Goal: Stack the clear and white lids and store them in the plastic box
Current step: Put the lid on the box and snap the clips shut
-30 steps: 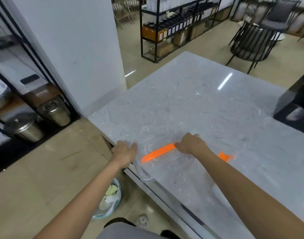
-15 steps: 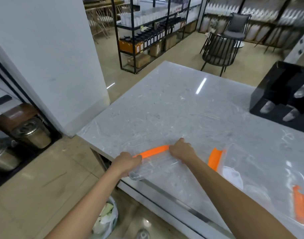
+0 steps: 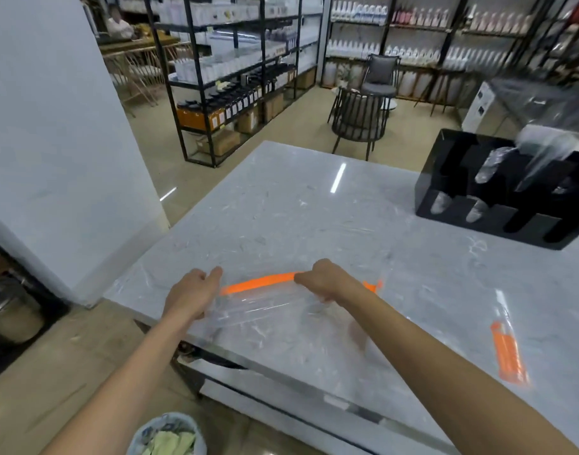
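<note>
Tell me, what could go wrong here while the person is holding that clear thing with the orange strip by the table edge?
1. The clear plastic box sits close to the marble table's near edge, so it might slide off toward the floor.
2. The left hand holds one end and the right hand grips by the orange strip; the thin plastic looks flexible and could buckle.
3. Another orange-strip piece lies close to the right forearm and could get knocked.

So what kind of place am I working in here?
Probably a shop or stockroom: black metal shelves packed with bottles, more bottle-lined racks along the back wall, and a marble counter.
</note>
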